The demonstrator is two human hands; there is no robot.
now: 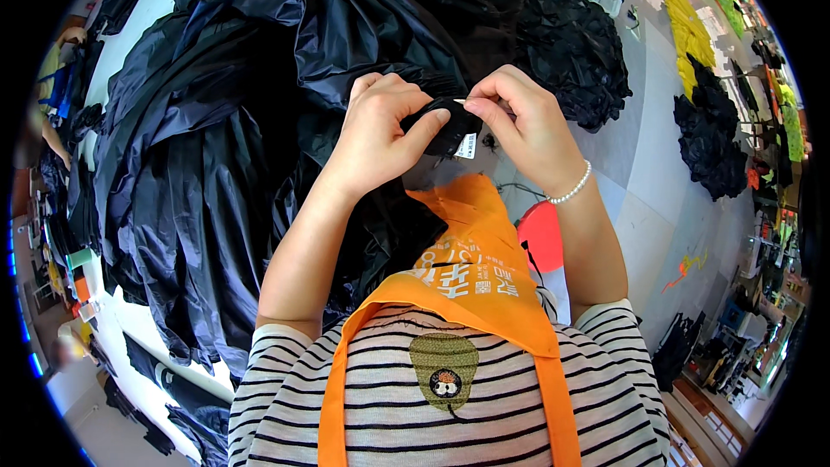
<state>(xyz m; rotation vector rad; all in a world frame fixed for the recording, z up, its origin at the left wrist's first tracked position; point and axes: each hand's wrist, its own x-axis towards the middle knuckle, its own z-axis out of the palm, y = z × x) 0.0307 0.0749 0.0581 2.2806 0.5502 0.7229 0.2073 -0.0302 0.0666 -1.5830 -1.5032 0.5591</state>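
Both hands pinch one black garment (443, 121) just above the orange apron (471, 251). The left hand (380, 134) clamps its fold (thumb on top), while the right hand (523, 125) fingers nip its edge by a small white label (467, 147). Dark navy fabric (216, 138) lies heaped at the left.

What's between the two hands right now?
In the head view, a bunched piece of black fabric with a small white tag sits between the left hand and right hand; both pinch it.
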